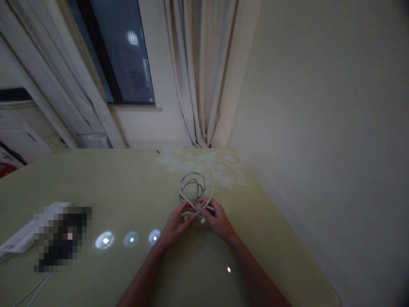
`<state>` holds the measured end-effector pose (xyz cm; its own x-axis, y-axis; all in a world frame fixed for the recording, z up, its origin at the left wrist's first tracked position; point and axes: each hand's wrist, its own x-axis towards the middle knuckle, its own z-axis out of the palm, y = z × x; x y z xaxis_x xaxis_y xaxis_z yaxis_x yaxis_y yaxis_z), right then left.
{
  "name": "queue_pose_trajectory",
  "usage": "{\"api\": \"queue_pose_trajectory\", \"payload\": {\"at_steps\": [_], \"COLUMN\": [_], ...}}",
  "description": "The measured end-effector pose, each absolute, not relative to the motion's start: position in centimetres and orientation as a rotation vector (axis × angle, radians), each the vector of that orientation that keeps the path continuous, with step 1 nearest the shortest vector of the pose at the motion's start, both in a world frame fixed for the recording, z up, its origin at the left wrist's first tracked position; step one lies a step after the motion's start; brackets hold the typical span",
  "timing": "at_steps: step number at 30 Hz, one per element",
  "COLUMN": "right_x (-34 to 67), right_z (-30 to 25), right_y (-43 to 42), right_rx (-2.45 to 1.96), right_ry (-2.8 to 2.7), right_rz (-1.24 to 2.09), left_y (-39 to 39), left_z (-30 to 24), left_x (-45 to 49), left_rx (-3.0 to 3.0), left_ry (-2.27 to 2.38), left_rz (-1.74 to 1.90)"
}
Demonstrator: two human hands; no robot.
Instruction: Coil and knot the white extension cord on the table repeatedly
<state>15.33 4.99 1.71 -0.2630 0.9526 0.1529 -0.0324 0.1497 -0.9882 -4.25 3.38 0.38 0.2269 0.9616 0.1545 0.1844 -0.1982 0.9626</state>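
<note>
A white cable [192,173] lies in loose loops on the table, its strands crossing between my two hands. My left hand [175,221] has its fingers closed on the cable at the left side of the crossing. On the other side my right hand [217,218] pinches the cable with thumb and fingers. Close under the right fingers sits a small dark piece [211,211] with a white end beside it; I cannot make out what it is.
The pale green glossy table [128,183] reflects several ceiling lights. A white power strip [19,236] lies at the left beside a blurred-out dark object [64,241], with thin white cords below. Beyond the far edge hang curtains [204,76]; a wall [335,149] borders the right.
</note>
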Motion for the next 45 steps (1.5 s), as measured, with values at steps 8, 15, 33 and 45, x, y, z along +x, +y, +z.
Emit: {"api": "queue_pose_trajectory", "payload": {"at_steps": [8, 15, 33, 45], "right_x": [14.6, 14.4, 13.9, 13.7], "right_z": [1.5, 1.7, 3.1, -0.2], "right_y": [4.7, 4.8, 3.3, 4.9], "right_rx": [-0.947, -0.963, -0.795, -1.255], "right_ry": [-1.326, -1.308, -1.905, -1.439], "right_rz": [1.407, 1.387, 1.106, 1.035], "left_y": [3.5, 2.4, 3.3, 4.0], "left_z": [-0.4, -0.4, 0.1, 0.2], "left_x": [-3.8, -2.7, -3.0, -3.7], "left_rx": [1.589, 1.343, 1.095, 0.969], "left_ry": [1.435, 1.438, 1.258, 1.078], "left_rz": [1.504, 1.45, 1.36, 1.392]}}
